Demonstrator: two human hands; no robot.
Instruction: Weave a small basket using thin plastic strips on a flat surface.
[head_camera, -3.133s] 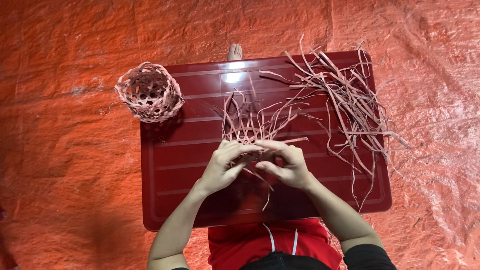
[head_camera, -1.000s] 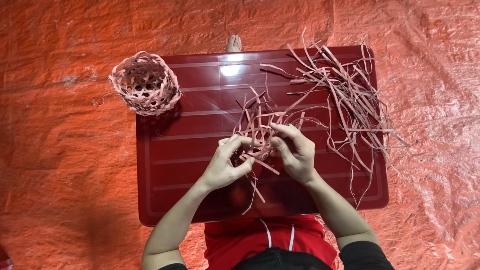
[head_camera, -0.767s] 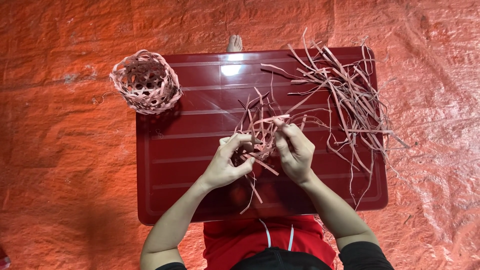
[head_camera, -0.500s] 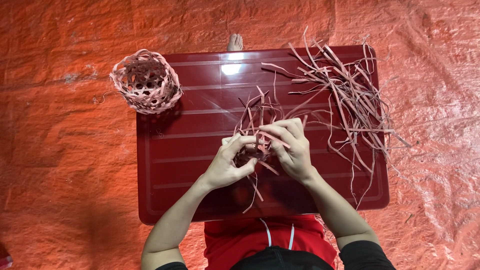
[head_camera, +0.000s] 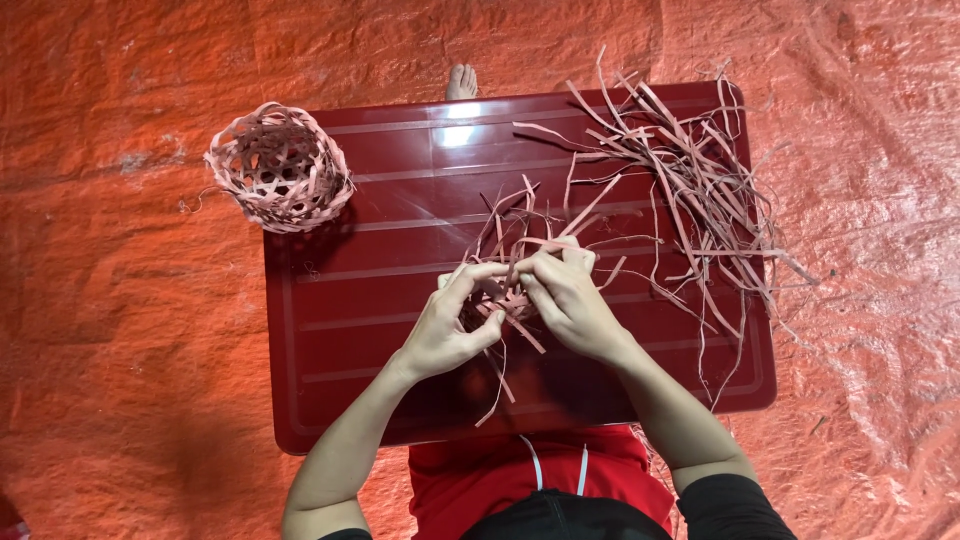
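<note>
Over the middle of a dark red tray, both my hands pinch a small woven piece of pinkish strips. My left hand grips its left side with thumb and fingers. My right hand holds the right side, fingers curled over the strips. Loose strip ends fan upward and hang down from the piece. Its centre is hidden by my fingers.
A finished small woven basket sits at the tray's far left corner. A heap of loose pinkish strips lies on the tray's right side. An orange tarp covers the floor. A bare foot shows beyond the tray.
My hands have drawn closer together around the woven piece, and the strip ends between them have shifted slightly. The basket and the loose heap have stayed put.
</note>
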